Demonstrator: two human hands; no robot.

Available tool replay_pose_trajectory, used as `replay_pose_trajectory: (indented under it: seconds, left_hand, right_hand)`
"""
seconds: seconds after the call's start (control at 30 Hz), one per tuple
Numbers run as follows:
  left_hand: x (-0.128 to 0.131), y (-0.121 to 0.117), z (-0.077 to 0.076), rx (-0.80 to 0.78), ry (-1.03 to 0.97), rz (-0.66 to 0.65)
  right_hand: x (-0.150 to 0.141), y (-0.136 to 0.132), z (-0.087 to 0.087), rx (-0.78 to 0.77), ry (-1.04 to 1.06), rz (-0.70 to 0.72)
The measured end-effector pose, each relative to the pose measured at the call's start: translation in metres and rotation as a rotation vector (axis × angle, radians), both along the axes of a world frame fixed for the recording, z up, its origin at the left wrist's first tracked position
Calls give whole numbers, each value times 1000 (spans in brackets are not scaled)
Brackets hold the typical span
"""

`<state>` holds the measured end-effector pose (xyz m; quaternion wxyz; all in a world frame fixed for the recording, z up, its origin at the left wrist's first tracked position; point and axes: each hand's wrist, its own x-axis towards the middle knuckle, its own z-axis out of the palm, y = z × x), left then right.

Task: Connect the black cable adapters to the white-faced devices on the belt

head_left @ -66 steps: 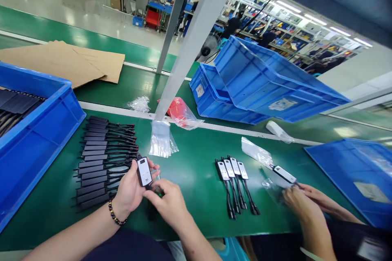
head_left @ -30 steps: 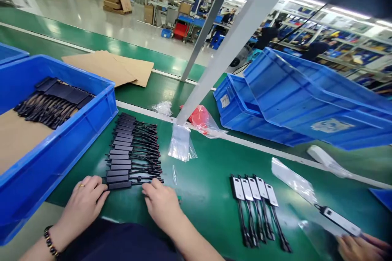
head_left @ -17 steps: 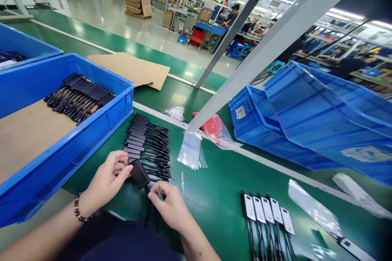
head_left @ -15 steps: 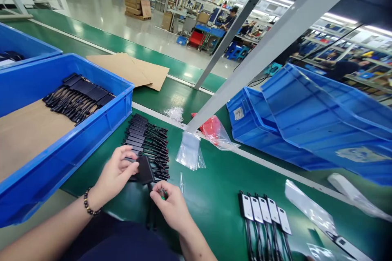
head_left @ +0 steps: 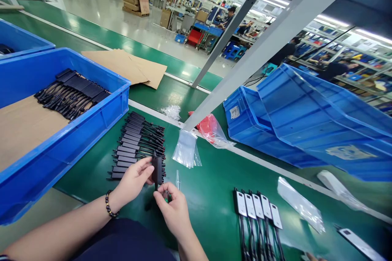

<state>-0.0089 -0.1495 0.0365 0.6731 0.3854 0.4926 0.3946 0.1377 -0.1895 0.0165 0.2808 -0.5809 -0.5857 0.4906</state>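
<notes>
My left hand (head_left: 139,177) grips a flat black rectangular module (head_left: 157,170) by its side, holding it upright above the green table. My right hand (head_left: 173,204) is closed just below, its fingertips pinching the module's short black cable. A small green item shows between the right fingers, too hidden to name. Beside my left hand, several similar black cabled modules (head_left: 130,147) lie in an overlapping row. A thin clear plastic piece (head_left: 178,179) lies just beyond my right hand, near a stack of clear plastic bags (head_left: 185,149).
At left, a blue bin (head_left: 101,110) contains more black modules on cardboard. Silver-faced cabled units (head_left: 259,206) lie at right, near a clear bag (head_left: 300,204) and another person's fingers (head_left: 314,257). A white post (head_left: 245,77) stands before stacked blue bins (head_left: 306,130); a red-filled bag (head_left: 211,128) lies nearby.
The black module has turned from showing its broad face to more edge-on, and both hands have shifted slightly right. At far right, the silver unit and clear bag have come apart.
</notes>
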Motion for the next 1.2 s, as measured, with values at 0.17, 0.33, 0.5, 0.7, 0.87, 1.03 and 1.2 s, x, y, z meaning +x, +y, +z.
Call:
replay_pose_trajectory:
  seconds: [0.17, 0.33, 0.5, 0.7, 0.87, 1.03, 1.2]
  left_hand:
    - [10, -6, 1, -186, -340, 23]
    - [16, -11, 4, -392, -401, 2]
    - [19, -15, 6, -418, -408, -12]
    - [21, -18, 5, -379, -382, -20]
    - [23, -18, 4, -367, -373, -30]
    - [23, -18, 3, -368, -367, -40]
    - [23, -19, 2, -351, -389, -58]
  right_hand:
    - [5, -3, 13, 94, 2, 23]
    - [23, 11, 29, 336, -227, 26]
    - [19, 26, 24, 515, -468, 56]
    - [11, 30, 16, 571, -561, 23]
    - [12, 32, 11, 633, -559, -24]
    - [12, 32, 12, 586, -549, -26]
    - [13, 35, 16, 414, -414, 6]
